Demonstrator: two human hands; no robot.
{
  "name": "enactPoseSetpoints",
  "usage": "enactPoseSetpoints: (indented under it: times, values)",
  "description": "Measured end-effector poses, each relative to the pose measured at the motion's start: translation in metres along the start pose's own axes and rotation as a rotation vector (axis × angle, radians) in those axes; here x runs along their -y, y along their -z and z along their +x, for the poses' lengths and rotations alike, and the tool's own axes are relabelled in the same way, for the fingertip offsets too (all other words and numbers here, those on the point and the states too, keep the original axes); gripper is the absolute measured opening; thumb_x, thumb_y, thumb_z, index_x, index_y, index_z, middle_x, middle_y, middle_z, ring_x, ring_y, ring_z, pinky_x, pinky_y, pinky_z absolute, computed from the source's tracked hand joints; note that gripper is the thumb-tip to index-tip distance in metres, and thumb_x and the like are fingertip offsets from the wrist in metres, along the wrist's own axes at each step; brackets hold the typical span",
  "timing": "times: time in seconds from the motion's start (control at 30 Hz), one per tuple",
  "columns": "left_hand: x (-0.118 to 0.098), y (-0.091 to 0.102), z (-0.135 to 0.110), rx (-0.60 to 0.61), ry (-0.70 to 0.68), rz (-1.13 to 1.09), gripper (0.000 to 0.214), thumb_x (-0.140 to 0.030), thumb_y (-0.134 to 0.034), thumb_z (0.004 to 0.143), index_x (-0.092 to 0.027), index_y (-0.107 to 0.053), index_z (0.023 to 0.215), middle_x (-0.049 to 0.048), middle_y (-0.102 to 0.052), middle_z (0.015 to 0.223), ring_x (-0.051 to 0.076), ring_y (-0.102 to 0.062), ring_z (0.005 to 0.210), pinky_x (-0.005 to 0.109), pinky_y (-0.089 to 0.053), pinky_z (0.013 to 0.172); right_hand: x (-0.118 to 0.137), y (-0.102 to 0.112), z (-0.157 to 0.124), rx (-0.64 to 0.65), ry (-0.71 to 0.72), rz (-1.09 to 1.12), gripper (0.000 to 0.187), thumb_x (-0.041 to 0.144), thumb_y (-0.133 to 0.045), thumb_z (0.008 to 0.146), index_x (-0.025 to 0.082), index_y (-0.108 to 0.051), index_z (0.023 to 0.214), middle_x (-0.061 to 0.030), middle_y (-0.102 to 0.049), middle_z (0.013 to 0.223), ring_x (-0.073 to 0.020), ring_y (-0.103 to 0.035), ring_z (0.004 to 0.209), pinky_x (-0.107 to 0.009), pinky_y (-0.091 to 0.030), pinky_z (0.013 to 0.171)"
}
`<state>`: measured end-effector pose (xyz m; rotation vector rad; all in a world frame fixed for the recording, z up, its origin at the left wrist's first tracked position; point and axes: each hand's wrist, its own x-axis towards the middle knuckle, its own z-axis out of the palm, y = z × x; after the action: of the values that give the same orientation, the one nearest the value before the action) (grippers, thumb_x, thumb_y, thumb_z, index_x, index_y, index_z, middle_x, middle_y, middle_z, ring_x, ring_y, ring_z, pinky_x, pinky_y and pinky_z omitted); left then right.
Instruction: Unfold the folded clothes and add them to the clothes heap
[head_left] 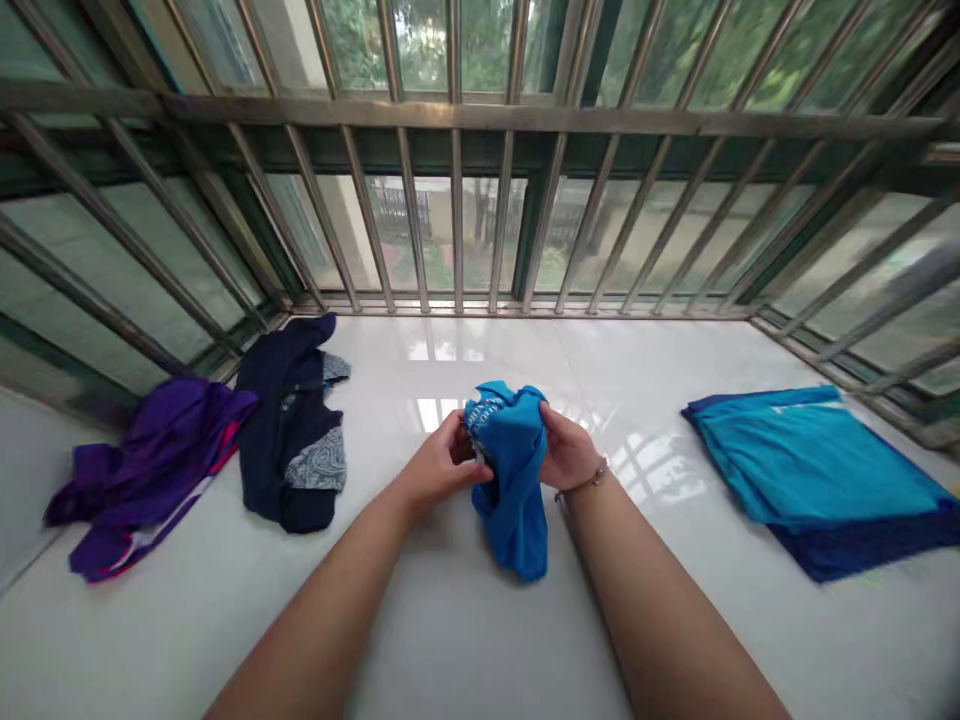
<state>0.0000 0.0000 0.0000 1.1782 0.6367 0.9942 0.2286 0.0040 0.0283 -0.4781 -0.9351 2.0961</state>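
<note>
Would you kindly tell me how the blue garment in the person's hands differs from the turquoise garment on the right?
The blue garment is bunched up, while the turquoise garment lies flat and folded. The left hand and right hand hold the blue garment; the turquoise garment lies untouched over dark blue cloth. Both are soft fabric in bluish shades.

White, shiny window ledge (645, 365) carried it all: crumpled purple garment (165, 455) lay far L, navy garment (266, 440) w/ grey patterned parts (319, 462) just beside it; well apart on R, dk blue cloth (832, 550) w/ folded teal cloth (817, 460) on top.
</note>
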Motion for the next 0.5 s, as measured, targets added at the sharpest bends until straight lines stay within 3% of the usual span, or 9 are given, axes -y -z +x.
enactPoseSetpoints:
  times: [0.13, 0.23, 0.5]
  values:
    - [-0.003, -0.005, -0.005, -0.063, 0.081, 0.057, 0.074, -0.037, -0.108, 0.061, -0.021, -0.070, 0.123, 0.0080, -0.081, 0.116, 0.028, -0.076, 0.106, 0.032, -0.058, 0.090, -0.013, 0.004, 0.000, -0.008, -0.049, -0.038, 0.043, 0.058, -0.071, 0.099, 0.021, -0.077, 0.119, -0.0093, -0.084, 0.114, -0.0286, -0.080, 0.115, -0.049, -0.056, 0.115]
    - [-0.007, -0.003, -0.005, -0.081, 0.138, -0.038, 0.065, -0.044, -0.104, 0.067, -0.018, -0.076, 0.120, 0.0087, -0.084, 0.109, 0.028, -0.078, 0.100, 0.034, -0.059, 0.089, -0.011, 0.009, 0.001, -0.042, -0.013, 0.005, 0.039, 0.057, -0.074, 0.097, 0.022, -0.077, 0.114, -0.0080, -0.085, 0.110, -0.0288, -0.081, 0.109, -0.050, -0.059, 0.111]
    - [-0.030, 0.024, -0.006, -0.465, 0.045, -0.413, 0.041, -0.039, -0.095, 0.075, -0.016, -0.081, 0.106, 0.0068, -0.084, 0.089, 0.028, -0.081, 0.085, 0.040, -0.065, 0.090, 0.022, 0.040, -0.001, -0.473, 0.380, 0.144, 0.023, 0.050, -0.073, 0.094, 0.028, -0.072, 0.089, -0.0003, -0.082, 0.084, -0.0294, -0.082, 0.097, -0.051, -0.067, 0.100]
